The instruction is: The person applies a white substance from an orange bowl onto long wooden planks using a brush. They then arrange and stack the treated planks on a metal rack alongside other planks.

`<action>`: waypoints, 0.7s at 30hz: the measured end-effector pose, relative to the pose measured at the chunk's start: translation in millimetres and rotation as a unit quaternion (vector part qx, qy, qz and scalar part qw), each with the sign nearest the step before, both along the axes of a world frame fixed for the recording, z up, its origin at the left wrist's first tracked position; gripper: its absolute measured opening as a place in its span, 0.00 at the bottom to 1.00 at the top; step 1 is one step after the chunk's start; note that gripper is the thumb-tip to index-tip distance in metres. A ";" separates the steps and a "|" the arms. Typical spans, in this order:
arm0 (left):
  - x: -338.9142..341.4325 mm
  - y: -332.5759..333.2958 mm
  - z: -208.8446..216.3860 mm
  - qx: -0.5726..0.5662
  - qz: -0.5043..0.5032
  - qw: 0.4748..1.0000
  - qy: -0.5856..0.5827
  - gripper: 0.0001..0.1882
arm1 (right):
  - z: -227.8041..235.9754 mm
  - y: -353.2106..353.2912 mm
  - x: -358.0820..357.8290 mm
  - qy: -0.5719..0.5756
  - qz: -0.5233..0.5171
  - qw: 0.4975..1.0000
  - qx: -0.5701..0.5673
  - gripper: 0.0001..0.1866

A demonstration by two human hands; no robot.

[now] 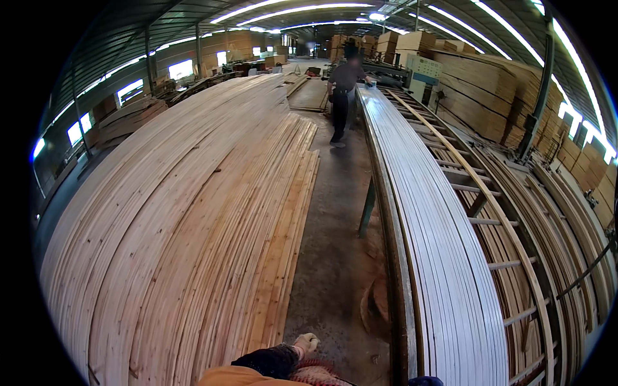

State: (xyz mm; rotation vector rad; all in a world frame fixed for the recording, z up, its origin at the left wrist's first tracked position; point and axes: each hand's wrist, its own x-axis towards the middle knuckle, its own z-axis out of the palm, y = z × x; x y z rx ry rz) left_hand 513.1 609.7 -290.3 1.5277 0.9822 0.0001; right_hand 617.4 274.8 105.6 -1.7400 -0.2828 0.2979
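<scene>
My left hand [308, 344], in a pale glove below a dark sleeve [267, 360], hangs over the aisle floor. Its fingers are curled in, and no object shows in them. Closest to it on the left is a broad stack of long wooden strips [212, 212]. To the right runs a long row of strips with a whitish, shiny top [431, 212], lying along a bench. Of my right side only a dark blue patch [425, 381], perhaps a sleeve, shows at the lower edge; that hand is out of sight. Red-and-white patterned cloth [318, 372] shows below my left hand.
A co-worker [344, 90] stands far down the aisle [335, 225], one hand at the far end of the whitish strips. A green leg [367, 207] supports the bench. Right of it lies a ladder-like rack [492, 222]. Tall wood stacks [476, 87] stand behind.
</scene>
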 end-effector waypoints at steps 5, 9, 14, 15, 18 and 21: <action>-52.4 -10.5 -10.1 0.035 0.080 0.996 0.026 0.10 | 2.2 -19.7 -10.3 0.022 -0.003 1.000 -0.011 0.11; -87.3 -48.4 7.5 0.047 0.121 0.992 0.011 0.10 | -9.7 -62.1 -22.0 -0.038 0.014 0.999 -0.012 0.11; -94.7 -129.5 -2.5 -0.030 0.187 0.982 0.024 0.15 | -11.8 -143.4 -55.8 -0.080 -0.021 0.995 -0.063 0.12; -100.2 -146.8 2.0 0.017 0.162 0.986 0.038 0.16 | -13.8 -160.3 -63.6 -0.081 -0.027 0.995 -0.059 0.12; -118.8 -191.4 3.3 -0.008 0.148 0.989 -0.011 0.16 | -23.5 -207.0 -78.4 -0.079 -0.017 0.996 -0.047 0.12; -152.2 -216.4 12.9 -0.051 0.111 0.992 -0.020 0.16 | -33.2 -239.2 -93.1 -0.082 -0.003 0.995 -0.055 0.12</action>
